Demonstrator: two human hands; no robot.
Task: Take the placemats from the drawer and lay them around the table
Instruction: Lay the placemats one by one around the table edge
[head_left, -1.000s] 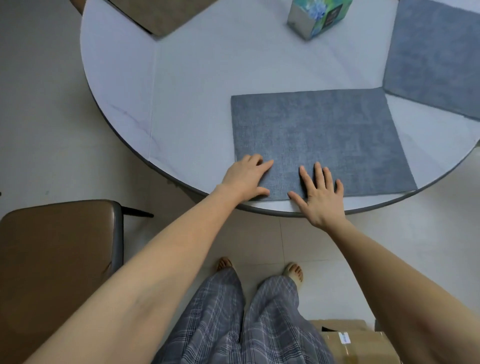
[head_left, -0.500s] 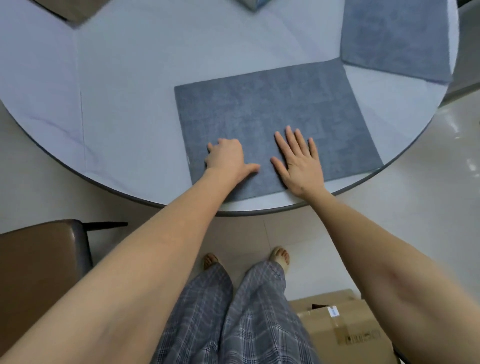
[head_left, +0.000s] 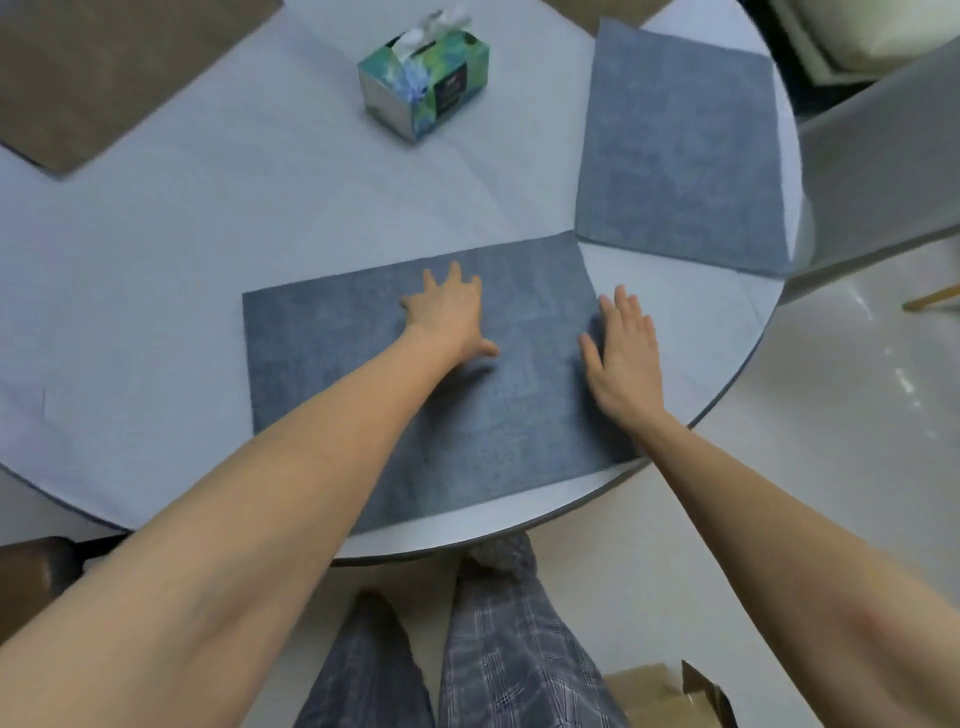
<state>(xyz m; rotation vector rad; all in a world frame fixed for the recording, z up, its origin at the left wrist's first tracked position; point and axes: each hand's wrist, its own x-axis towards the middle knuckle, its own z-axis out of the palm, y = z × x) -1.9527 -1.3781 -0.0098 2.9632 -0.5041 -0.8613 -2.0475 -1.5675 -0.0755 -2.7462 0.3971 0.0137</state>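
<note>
Two flat hands on one grey-blue rectangular fabric placemat, laid at the near edge of the round white table, long side roughly along the rim where a diner would sit. Pressed down, probably to smooth the cloth and nudge it square to the edge rather than to lift it.

Left hand: reaching out to the mat's centre, palm down, fingers spread and straight, thumb out to the side; nothing gripped, only pressing. Right hand: lying over the mat's right edge, palm down, fingers straight and close together, pointing away from the body; also holding nothing, half on cloth and half on table, seemingly to steady or align that side. Both forearms extended from low in the view.

Second grey-blue placemat already set at the right of the table, its near corner just beside the first mat's far right corner. Brown placemat at far left, partly cut off. Green patterned tissue box standing near the table's middle, apart from every mat.

Judged close to finished for this place setting.
</note>
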